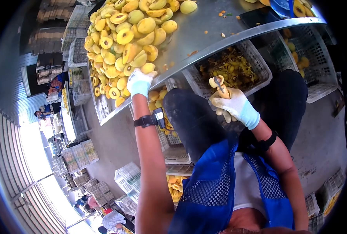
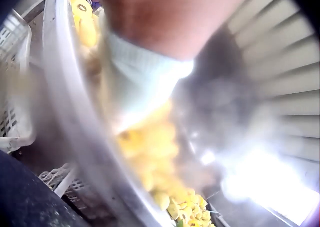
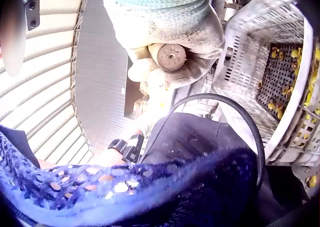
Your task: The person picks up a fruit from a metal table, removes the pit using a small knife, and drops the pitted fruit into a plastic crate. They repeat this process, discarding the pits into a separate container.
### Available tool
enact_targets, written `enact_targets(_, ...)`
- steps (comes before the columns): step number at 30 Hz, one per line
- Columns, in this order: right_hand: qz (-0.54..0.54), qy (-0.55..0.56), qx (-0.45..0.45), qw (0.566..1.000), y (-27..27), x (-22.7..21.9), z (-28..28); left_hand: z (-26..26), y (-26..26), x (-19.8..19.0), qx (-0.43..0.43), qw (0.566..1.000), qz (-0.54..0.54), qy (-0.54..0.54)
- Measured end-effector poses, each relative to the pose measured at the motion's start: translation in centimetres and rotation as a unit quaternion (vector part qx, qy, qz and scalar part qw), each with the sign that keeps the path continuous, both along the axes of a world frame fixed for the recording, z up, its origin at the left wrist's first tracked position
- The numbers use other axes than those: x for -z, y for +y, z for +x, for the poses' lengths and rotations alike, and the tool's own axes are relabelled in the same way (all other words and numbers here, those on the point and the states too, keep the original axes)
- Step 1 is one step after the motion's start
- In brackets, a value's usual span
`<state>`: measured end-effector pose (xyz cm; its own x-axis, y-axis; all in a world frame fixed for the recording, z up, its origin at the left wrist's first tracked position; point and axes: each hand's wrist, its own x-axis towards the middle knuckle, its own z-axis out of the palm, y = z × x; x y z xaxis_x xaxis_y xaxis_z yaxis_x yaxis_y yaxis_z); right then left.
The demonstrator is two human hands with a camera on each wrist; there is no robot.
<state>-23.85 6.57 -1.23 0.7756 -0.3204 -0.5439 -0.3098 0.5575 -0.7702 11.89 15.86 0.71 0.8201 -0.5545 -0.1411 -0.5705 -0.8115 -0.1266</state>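
A heap of peeled and halved yellow fruit (image 1: 123,43) covers the steel table (image 1: 204,35). My left hand (image 1: 139,82), in a white glove, reaches to the table's near edge, and its fingertips are on one yellow fruit (image 1: 147,68). How the fingers lie around it is hidden, and the left wrist view is blurred, showing only the glove (image 2: 140,82) over yellow fruit (image 2: 150,147). My gloved right hand (image 1: 232,105) is held over my lap and grips a tan-handled peeling tool (image 1: 219,85), blade up. The handle's round end (image 3: 168,56) shows in the right wrist view.
A white plastic crate (image 1: 259,66) of peels and scraps sits under the table edge, with another crate (image 1: 315,66) to its right. More crates (image 1: 173,152) holding fruit stand below my left arm. My dark-trousered knees (image 1: 193,117) are close to the table. Other workers (image 1: 52,85) are on the far side.
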Motion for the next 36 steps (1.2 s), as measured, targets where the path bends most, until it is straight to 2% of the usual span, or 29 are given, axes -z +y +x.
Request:
enact_targets(4,0.007,-0.01,-0.001,1.0,0.2,0.1,0.1,0.0,0.2,0.0,0.04,0.998,0.012,-0.05)
enact_targets(7,0.005,-0.014,0.0,1.0,0.2,0.0,0.0,0.7,1.6,1.4,0.112,0.986,-0.085,-0.091)
enact_targets(11,-0.003,-0.031,0.009,0.999,0.1,0.2,-0.2,-0.3,1.7,1.8,0.119,0.974,-0.14,-0.133)
enact_targets(14,0.004,-0.029,0.009,1.0,0.2,0.1,-0.2,-1.3,2.1,2.2,0.118,0.95,-0.267,-0.108)
enact_targets(15,0.004,-0.033,0.012,0.999,0.2,0.1,-0.2,-1.9,2.3,2.4,0.122,0.943,-0.303,-0.067)
enact_targets(18,-0.007,-0.077,0.019,0.997,0.5,0.4,-0.3,-8.9,1.3,-0.8,0.141,0.913,-0.37,0.096)
enact_targets(19,0.001,-0.077,0.011,0.997,0.5,-0.1,-0.2,-9.7,1.6,0.0,0.227,0.912,-0.338,0.043)
enact_targets(20,0.002,-0.097,0.012,0.995,0.9,0.4,0.0,-12.4,1.0,-1.4,0.231,0.907,-0.339,0.097)
enact_targets(22,-0.033,-0.086,-0.012,0.996,0.7,0.2,0.3,-15.3,0.6,-1.0,0.285,0.885,-0.341,0.143)
enact_targets(24,-0.015,-0.038,0.017,0.999,0.2,0.7,0.2,-17.9,0.6,-1.3,0.199,0.889,-0.323,0.255)
enact_targets(25,-0.029,-0.019,0.02,0.999,0.3,0.7,0.2,-17.7,0.6,-0.5,0.233,0.897,-0.302,0.221)
enact_targets(26,-0.044,-0.001,0.021,0.999,0.3,0.7,0.3,-17.7,0.7,0.0,0.23,0.899,-0.304,0.214)
enact_targets(29,-0.081,-0.034,0.057,0.995,0.9,1.6,0.3,-17.7,0.9,0.5,0.236,0.907,-0.295,0.184)
enact_targets(31,-0.117,-0.019,0.038,0.992,0.8,0.9,0.2,-17.8,1.1,0.4,0.261,0.915,-0.265,0.16)
enact_targets(34,-0.187,-0.021,0.013,0.982,0.7,1.4,0.2,-18.3,0.9,-0.1,0.348,0.891,-0.267,0.117)
enact_targets(36,-0.212,-0.01,-0.01,0.977,0.7,1.6,0.2,-18.7,0.6,-0.6,0.332,0.902,-0.248,0.124)
